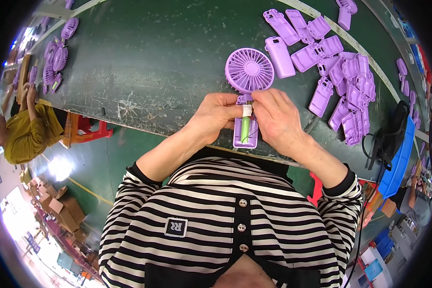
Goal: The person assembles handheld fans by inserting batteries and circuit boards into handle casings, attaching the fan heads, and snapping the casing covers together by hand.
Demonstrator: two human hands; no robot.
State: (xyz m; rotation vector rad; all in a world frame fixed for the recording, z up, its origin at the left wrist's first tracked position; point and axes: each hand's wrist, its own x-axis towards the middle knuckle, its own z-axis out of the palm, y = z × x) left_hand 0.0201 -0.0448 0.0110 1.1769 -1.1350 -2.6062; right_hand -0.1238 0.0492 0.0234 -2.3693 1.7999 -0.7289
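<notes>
A purple handheld fan [250, 70] lies at the table's near edge with its round grille pointing away from me. Its handle is open, and a green battery cell [245, 128] and thin dark wires show inside. My left hand [215, 115] grips the handle from the left, its thumb by a white patch [246, 110] at the top of the cell. From the right, my right hand [276, 115] pinches at the handle's neck, close to a small circuit board [249, 102]. Whatever its fingertips hold is hidden. Just beyond lies a loose purple handle shell [280, 57].
Many purple handle shells [353, 91] are heaped on the green table [153, 57] to the right. A blue bin [397, 158] with a black strap stands at the right edge. Several fans [57, 60] lie far left near another person [26, 127] in yellow.
</notes>
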